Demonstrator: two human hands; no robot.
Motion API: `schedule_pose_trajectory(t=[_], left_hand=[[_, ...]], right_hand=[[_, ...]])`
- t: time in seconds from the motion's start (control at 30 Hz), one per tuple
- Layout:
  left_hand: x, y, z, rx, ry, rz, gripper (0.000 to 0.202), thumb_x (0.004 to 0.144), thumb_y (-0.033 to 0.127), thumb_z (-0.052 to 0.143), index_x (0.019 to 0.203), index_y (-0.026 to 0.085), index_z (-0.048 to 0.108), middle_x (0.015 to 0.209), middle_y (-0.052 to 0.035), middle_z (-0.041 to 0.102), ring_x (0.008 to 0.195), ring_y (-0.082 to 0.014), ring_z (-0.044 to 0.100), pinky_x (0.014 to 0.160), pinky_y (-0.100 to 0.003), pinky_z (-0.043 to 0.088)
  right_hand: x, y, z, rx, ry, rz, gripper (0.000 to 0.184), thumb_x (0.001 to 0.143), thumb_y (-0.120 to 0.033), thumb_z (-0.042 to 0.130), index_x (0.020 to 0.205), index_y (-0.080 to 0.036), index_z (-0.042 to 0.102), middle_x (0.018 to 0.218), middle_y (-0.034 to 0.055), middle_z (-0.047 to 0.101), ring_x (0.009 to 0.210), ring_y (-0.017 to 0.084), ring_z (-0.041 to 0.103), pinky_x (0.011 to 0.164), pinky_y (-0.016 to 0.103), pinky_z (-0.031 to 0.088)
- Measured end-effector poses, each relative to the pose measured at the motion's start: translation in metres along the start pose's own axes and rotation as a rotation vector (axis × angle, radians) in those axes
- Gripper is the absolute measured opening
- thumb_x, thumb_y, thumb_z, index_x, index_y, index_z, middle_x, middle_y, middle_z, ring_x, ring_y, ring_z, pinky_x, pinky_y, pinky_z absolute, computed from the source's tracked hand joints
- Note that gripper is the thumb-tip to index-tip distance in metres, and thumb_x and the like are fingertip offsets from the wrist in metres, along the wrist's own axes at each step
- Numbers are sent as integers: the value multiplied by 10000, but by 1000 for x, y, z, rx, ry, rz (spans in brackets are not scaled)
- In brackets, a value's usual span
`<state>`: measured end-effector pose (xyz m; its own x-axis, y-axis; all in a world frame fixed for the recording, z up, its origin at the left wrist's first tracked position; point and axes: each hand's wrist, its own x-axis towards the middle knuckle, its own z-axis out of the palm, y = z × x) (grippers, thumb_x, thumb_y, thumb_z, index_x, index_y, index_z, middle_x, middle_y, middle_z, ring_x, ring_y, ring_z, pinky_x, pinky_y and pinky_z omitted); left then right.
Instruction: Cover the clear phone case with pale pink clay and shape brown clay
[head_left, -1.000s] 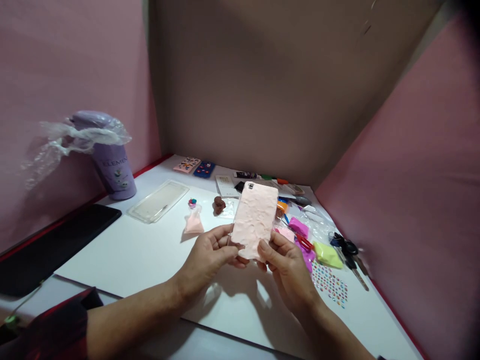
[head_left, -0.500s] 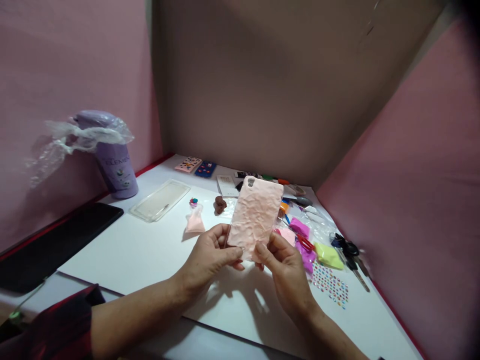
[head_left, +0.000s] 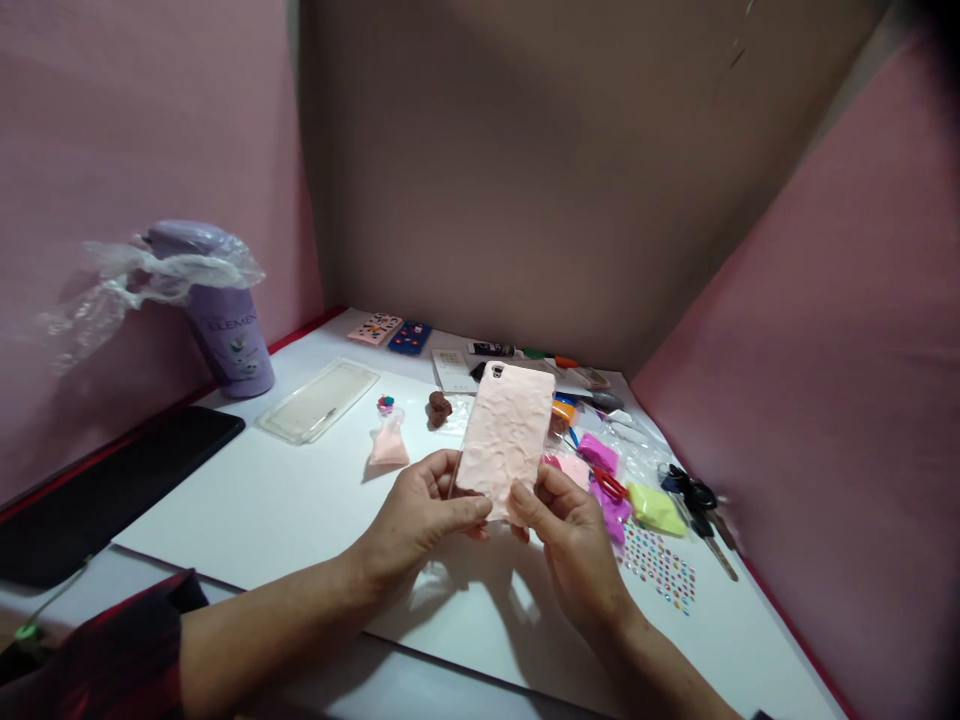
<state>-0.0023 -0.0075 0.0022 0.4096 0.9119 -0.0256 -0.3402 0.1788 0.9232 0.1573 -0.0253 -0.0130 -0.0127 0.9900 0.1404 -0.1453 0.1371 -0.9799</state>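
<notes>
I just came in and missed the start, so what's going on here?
A person holds up a phone case with an uneven pale pink layer, pinching its lower end with the left hand and right hand, above a white board. Off to the left lie a clear case, a small bag of pink material and a brown lump; to the right, a yellow packet and many small coloured gems.
</notes>
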Motion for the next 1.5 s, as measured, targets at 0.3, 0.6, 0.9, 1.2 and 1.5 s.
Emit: schedule_pose_trajectory(t=[0.3, 0.6, 0.9, 1.2, 1.5], left_hand=[[0, 6, 4, 34, 21, -5, 265, 639, 105, 701, 889, 116, 612, 811, -54, 694, 699, -144, 619, 602, -236, 505], [-3, 9, 2, 32, -9, -11, 376, 665, 150, 711, 1014, 131, 572, 783, -29, 662, 668, -119, 581, 607, -233, 479], [-3, 10, 4, 47, 45, -21, 386, 658, 134, 714, 1032, 105, 620, 746, -43, 682, 589, -111, 608, 614, -247, 505], [-5, 11, 3, 17, -8, 3, 422, 658, 117, 708, 1067, 121, 601, 800, -45, 669, 676, -128, 610, 642, -247, 495], [-1, 8, 1, 31, 53, -9, 379, 683, 156, 700, 1042, 110, 590, 763, -41, 667, 596, -116, 591, 611, -257, 481]], right_hand=[[1, -1, 1, 4, -10, 14, 190, 808, -353, 651, 799, -169, 600, 654, -13, 529, 565, 92, 426, 498, 213, 336], [2, -5, -3, 15, 20, -4, 220, 794, -337, 662, 702, -170, 553, 625, -25, 504, 547, 88, 415, 487, 208, 339], [3, -5, -7, 18, 1, -3, 200, 801, -338, 651, 718, -170, 581, 618, -22, 500, 533, 98, 405, 485, 223, 326], [2, -6, -6, 33, 10, -6, 190, 810, -336, 647, 736, -173, 582, 637, -20, 510, 542, 101, 404, 488, 225, 321], [2, -11, -2, 78, 32, 59, 202, 739, -352, 699, 738, -168, 616, 619, -14, 521, 522, 98, 404, 466, 217, 325]])
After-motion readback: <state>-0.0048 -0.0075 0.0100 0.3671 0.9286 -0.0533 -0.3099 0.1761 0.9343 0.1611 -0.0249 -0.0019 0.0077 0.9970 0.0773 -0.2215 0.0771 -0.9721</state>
